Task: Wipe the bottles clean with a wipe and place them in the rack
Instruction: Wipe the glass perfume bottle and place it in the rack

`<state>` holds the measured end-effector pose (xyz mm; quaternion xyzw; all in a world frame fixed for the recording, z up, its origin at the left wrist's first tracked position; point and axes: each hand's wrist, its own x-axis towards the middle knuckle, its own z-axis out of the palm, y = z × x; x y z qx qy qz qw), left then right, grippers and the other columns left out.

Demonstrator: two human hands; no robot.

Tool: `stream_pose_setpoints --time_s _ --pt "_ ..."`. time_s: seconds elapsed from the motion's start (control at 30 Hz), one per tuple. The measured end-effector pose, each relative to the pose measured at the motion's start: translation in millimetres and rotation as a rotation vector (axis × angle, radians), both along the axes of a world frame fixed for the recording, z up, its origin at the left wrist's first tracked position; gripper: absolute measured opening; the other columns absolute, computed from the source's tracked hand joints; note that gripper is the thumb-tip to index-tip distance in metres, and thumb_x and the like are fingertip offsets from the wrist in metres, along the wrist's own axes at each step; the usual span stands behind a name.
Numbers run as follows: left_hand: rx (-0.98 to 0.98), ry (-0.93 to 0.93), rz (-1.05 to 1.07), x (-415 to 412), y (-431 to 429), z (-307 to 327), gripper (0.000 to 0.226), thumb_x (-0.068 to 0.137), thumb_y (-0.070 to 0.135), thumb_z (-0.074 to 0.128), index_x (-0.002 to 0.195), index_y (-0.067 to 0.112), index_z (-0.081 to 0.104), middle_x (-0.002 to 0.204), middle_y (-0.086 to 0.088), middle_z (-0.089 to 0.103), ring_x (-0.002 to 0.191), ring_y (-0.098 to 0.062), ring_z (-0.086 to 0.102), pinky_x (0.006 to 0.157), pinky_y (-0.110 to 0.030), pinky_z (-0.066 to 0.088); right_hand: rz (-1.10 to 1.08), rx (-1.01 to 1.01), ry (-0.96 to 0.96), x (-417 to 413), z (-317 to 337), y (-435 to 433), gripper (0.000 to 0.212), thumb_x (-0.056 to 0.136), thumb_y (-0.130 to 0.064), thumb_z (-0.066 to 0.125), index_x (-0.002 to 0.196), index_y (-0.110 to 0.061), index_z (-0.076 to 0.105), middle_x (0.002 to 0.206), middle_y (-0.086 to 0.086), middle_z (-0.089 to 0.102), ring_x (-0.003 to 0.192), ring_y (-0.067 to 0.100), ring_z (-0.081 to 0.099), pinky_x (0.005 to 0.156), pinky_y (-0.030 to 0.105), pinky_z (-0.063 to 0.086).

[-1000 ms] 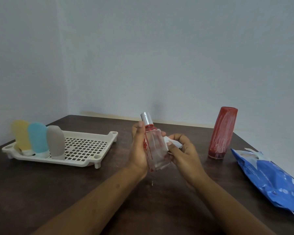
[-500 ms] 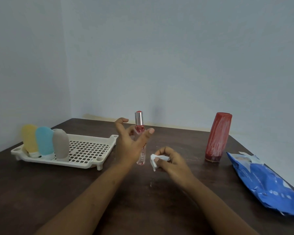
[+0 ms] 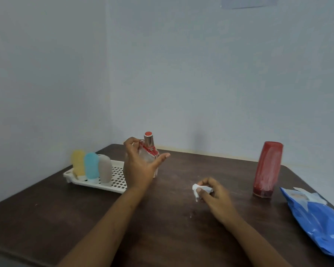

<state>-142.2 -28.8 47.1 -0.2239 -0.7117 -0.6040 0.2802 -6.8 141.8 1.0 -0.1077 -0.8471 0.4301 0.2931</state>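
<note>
There was a white rack [image 3: 117, 176] with square holes, a yellow bottle [image 3: 78, 162], a blue bottle [image 3: 91, 165], a grey bottle [image 3: 105, 168] and a red bottle [image 3: 267, 168] with white smears.

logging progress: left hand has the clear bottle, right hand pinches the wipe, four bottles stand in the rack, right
No: the head view shows three in the rack, a yellow bottle, a blue bottle and a grey bottle, not four. The left hand does hold the clear bottle and the right hand pinches the wipe.
</note>
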Motion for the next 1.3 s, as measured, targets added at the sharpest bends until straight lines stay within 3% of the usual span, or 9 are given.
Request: stream_pose_setpoints --time_s 0.17,0.37,0.5,0.7,0.87,1.1,1.17,1.23,1.3 --pt "-0.065 -0.068 0.104 -22.5 -51.4 -12.1 0.078 0.059 0.055 0.083 0.111 0.028 0.031 0.11 0.004 0.054 0.102 -0.013 0.053 0.079 -0.027 0.041 0.078 0.027 0.036 -4.7 -2.2 -14.9 0.007 0.09 -0.02 0.06 0.085 -0.025 0.06 0.087 -0.005 0.065 0.075 0.018 0.062 0.07 0.044 0.056" --pt "-0.16 -0.173 -0.117 -41.8 -60.2 0.2 0.068 0.077 0.037 0.079 0.113 0.025 0.023 0.094 0.012 0.06 0.091 -0.012 0.062 0.083 -0.027 0.043 0.088 -0.035 0.059 0.5 -0.9 -16.4 0.007 0.089 -0.018 0.06 0.085 -0.023 0.061 0.09 -0.004 0.065 0.08 0.018 0.063 0.073 0.046 0.056" --pt "-0.254 -0.221 -0.203 -58.3 -58.3 13.2 0.064 0.082 0.036 0.075 0.115 0.028 0.02 0.11 -0.005 0.062 0.1 -0.019 0.061 0.089 -0.03 0.046 0.075 -0.052 0.076 0.8 -2.3 -13.1 0.011 0.088 -0.017 0.062 0.081 -0.026 0.062 0.085 -0.002 0.067 0.076 0.02 0.064 0.071 0.05 0.055" --pt "-0.412 -0.25 -0.231 -71.7 -59.6 10.0 0.064 0.083 0.027 0.074 0.115 0.029 0.019 0.11 -0.007 0.059 0.097 -0.021 0.061 0.088 -0.037 0.051 0.104 -0.068 0.068 -2.7 -6.2 -11.8 0.017 0.087 -0.016 0.063 0.078 -0.03 0.062 0.082 0.0 0.067 0.076 0.027 0.064 0.071 0.054 0.054" --pt "-0.617 -0.264 -0.285 -75.1 -60.7 4.3 0.071 0.086 0.022 0.071 0.124 0.03 0.011 0.109 -0.002 0.055 0.098 -0.017 0.059 0.081 -0.027 0.047 0.119 -0.087 0.069 -2.9 -7.0 -11.3 0.014 0.087 -0.015 0.064 0.08 -0.028 0.063 0.082 0.0 0.068 0.075 0.027 0.065 0.072 0.055 0.053" --pt "-0.628 -0.363 -0.345 -86.2 -64.7 8.3 0.078 0.087 0.013 0.066 0.133 0.036 0.008 0.113 -0.007 0.051 0.103 -0.022 0.06 0.096 -0.046 0.052 0.115 -0.087 0.054 -4.7 -8.2 -8.4 0.014 0.087 -0.017 0.065 0.082 -0.03 0.063 0.083 -0.003 0.068 0.076 0.028 0.064 0.071 0.054 0.054" --pt "-0.624 -0.373 -0.358 -85.1 -62.4 11.7 0.087 0.087 0.007 0.064 0.138 0.04 0.003 0.113 -0.007 0.049 0.098 -0.022 0.061 0.089 -0.037 0.054 0.107 -0.074 0.047 -4.7 -7.3 -8.4 0.012 0.087 -0.016 0.065 0.082 -0.027 0.063 0.082 -0.002 0.068 0.074 0.024 0.064 0.07 0.052 0.054" --pt "-0.661 -0.339 -0.327 -80.3 -58.3 13.8 0.092 0.087 0.003 0.063 0.143 0.039 -0.001 0.095 -0.005 0.052 0.08 -0.016 0.061 0.072 -0.024 0.053 0.108 -0.064 0.041 -4.2 -7.1 -9.1 0.01 0.087 -0.017 0.064 0.083 -0.026 0.063 0.082 -0.003 0.067 0.073 0.022 0.064 0.069 0.05 0.055" --pt "-0.709 -0.272 -0.272 -74.5 -54.4 14.0 0.093 0.087 0.003 0.063 0.145 0.034 -0.001 0.093 -0.006 0.052 0.071 -0.014 0.059 0.062 -0.017 0.049 0.104 -0.047 0.035 -4.0 -7.0 -10.3 0.009 0.087 -0.019 0.064 0.083 -0.027 0.063 0.081 -0.003 0.068 0.072 0.021 0.064 0.068 0.049 0.055"
